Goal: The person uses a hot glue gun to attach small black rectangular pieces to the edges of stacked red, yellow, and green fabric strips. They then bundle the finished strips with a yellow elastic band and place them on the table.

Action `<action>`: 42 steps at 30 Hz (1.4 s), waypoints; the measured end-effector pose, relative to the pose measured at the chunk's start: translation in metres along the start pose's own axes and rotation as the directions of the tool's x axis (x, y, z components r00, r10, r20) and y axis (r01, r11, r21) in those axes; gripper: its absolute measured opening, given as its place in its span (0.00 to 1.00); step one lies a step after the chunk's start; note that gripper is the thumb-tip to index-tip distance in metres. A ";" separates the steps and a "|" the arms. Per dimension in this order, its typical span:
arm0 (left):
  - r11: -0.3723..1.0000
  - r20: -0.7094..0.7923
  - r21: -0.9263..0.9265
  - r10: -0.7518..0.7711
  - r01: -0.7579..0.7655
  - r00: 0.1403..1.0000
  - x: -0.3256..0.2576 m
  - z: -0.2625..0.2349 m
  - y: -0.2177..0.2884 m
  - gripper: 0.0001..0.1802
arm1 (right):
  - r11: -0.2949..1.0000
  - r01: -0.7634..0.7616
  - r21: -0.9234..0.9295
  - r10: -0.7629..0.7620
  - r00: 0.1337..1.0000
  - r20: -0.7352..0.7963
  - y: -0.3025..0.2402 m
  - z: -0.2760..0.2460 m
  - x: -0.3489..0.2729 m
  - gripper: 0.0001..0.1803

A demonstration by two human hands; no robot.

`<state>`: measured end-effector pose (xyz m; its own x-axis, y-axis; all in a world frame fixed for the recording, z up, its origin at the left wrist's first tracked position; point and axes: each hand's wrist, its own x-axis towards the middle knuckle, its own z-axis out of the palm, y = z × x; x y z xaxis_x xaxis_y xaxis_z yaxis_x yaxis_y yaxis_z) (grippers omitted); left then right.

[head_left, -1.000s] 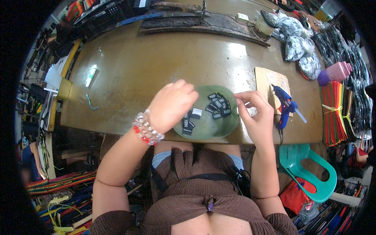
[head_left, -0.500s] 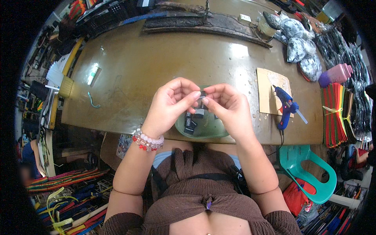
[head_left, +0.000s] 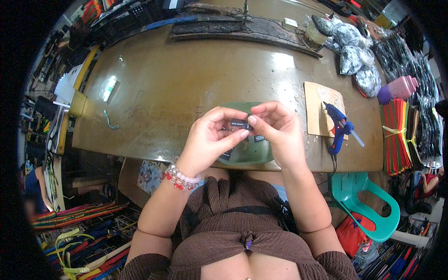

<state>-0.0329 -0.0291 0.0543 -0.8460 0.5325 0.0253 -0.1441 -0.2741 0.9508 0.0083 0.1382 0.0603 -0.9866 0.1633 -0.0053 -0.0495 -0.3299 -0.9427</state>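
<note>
My left hand (head_left: 210,140) and my right hand (head_left: 276,133) meet above a green bowl (head_left: 249,156) at the near edge of a brown table (head_left: 186,84). Between the fingertips of both hands I pinch one small black label (head_left: 240,124) with pale print. The bowl holds several more black labels (head_left: 259,138), mostly hidden under my hands. A beaded bracelet (head_left: 181,176) of red and clear beads circles my left wrist.
A blue glue gun (head_left: 338,128) lies on a cardboard sheet (head_left: 322,109) right of the bowl. Bundled coloured strips (head_left: 396,135), a pink bottle (head_left: 397,88) and plastic bags (head_left: 354,60) sit at far right. A green plastic chair (head_left: 366,205) stands lower right. A small hook (head_left: 110,121) lies left.
My hands have come together from the bowl's sides and lifted one label out of it. They now hold it a little higher, above the bowl.
</note>
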 end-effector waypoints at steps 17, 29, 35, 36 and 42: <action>0.973 -0.184 0.222 0.100 -0.057 0.978 0.004 -0.014 0.009 0.10 | 0.453 0.198 -0.869 -0.337 0.941 0.039 -0.013 -0.010 0.000 0.10; -0.050 0.088 0.996 0.235 -0.079 0.968 0.006 -0.016 0.021 0.10 | 0.200 0.353 -0.914 -0.540 0.818 0.198 -0.010 -0.019 0.001 0.06; -0.093 0.064 0.995 0.205 -0.045 0.977 0.006 -0.015 0.010 0.07 | 0.396 0.346 -0.850 -0.384 0.904 0.189 0.001 -0.009 -0.006 0.08; -0.046 0.040 0.998 0.207 -0.031 0.978 0.006 -0.015 0.012 0.06 | 0.490 0.313 -0.814 -0.316 0.934 0.168 0.002 -0.006 -0.006 0.09; 0.220 0.193 0.941 0.276 -0.257 0.941 -0.001 -0.014 0.033 0.06 | 0.880 0.136 -0.454 -0.087 0.988 0.126 0.003 0.007 0.004 0.11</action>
<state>-0.0441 -0.0499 0.0810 -0.7375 0.5799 0.3462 0.6688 0.5560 0.4935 0.0034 0.1314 0.0593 -0.9903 0.0725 0.1188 -0.1066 0.1541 -0.9823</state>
